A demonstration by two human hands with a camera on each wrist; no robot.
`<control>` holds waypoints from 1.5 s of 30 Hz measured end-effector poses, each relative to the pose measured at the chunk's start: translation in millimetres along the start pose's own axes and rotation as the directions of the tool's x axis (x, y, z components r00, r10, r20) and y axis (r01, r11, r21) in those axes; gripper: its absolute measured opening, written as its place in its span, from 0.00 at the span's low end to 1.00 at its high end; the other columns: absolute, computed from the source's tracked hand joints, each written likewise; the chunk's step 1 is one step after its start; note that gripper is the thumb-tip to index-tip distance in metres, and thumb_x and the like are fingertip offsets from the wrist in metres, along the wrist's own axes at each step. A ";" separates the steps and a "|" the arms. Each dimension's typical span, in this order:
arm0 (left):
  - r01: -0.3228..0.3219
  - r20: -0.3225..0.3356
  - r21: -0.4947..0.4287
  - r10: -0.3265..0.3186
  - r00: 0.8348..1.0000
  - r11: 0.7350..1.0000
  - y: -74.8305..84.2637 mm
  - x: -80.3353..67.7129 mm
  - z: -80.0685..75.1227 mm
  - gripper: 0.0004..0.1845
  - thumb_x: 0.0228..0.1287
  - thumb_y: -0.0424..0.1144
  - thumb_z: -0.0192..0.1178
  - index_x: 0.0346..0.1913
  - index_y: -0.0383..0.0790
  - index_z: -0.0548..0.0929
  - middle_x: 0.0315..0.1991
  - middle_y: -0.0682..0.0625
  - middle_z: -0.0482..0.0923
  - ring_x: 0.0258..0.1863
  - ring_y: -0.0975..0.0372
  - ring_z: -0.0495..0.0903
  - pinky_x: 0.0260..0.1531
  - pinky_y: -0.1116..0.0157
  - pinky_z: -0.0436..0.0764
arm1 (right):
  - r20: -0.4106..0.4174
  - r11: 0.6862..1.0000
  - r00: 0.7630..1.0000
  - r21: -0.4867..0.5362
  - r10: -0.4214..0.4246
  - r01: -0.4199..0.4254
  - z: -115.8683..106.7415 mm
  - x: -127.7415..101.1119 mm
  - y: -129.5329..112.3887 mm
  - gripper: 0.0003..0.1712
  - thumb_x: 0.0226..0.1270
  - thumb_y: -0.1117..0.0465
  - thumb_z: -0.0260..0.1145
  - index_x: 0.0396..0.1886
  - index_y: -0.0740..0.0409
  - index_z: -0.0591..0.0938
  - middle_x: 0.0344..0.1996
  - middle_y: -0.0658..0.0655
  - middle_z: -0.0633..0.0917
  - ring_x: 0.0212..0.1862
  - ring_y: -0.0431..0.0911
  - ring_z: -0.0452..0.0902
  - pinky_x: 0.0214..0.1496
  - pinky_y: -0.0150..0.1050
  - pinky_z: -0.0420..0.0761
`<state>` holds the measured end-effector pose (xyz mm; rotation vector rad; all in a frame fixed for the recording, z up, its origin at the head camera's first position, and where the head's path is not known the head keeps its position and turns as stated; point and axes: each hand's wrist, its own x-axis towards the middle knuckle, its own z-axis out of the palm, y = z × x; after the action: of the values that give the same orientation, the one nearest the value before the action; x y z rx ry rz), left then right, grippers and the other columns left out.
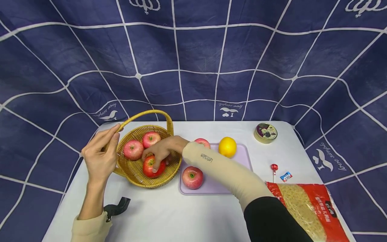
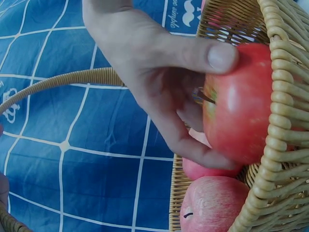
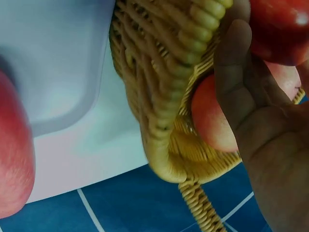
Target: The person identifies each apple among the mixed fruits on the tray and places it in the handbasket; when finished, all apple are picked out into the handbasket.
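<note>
While beside the basket (image 1: pixel 142 174): tray (image 1: pixel 242 158), orange (image 1: pixel 227 147), tin (image 1: pixel 265 133).

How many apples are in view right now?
5. Three in the basket: apples at and, plus one under the right hand. Two on the tray. More may be hidden.

Red apple (image 1: pixel 152 167) under my fingers, low in front of wicker basket (image 1: pixel 133 174); two more apples (image 1: pixel 142 144) sit behind it.
</note>
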<state>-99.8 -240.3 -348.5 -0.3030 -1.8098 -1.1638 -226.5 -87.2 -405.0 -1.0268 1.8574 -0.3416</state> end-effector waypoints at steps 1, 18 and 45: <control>0.001 0.001 0.001 -0.001 1.000 1.000 -0.2 -0.1 0.0 0.14 0.58 0.16 0.63 0.46 0.27 0.88 0.38 0.33 0.87 0.37 0.69 0.82 0.37 0.78 0.75 | -0.003 1.000 1.000 -0.006 0.002 -0.002 0.7 1.5 -0.9 0.38 0.59 0.49 0.77 0.66 0.37 0.68 0.53 0.49 0.73 0.33 0.53 0.82 0.44 0.48 0.85; -0.002 -0.003 -0.007 0.002 1.000 1.000 0.2 -0.8 0.3 0.13 0.59 0.17 0.64 0.46 0.26 0.88 0.38 0.33 0.87 0.38 0.69 0.83 0.38 0.78 0.76 | -0.181 0.996 0.980 0.025 -0.083 0.089 7.9 11.0 -7.4 0.38 0.62 0.60 0.76 0.67 0.45 0.67 0.51 0.50 0.74 0.32 0.53 0.83 0.41 0.44 0.86; 0.000 -0.005 0.000 0.000 1.000 1.000 1.1 -1.4 0.0 0.12 0.59 0.18 0.64 0.46 0.27 0.88 0.38 0.34 0.87 0.36 0.70 0.81 0.36 0.79 0.74 | -0.231 0.989 0.962 -0.063 -0.148 0.136 14.2 20.5 -15.5 0.37 0.64 0.62 0.73 0.70 0.46 0.68 0.52 0.48 0.76 0.35 0.52 0.87 0.39 0.34 0.85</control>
<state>-98.4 -239.3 -349.0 -0.3004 -1.8056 -1.1638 -210.8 -109.8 -415.1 -1.1981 2.0141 -0.5264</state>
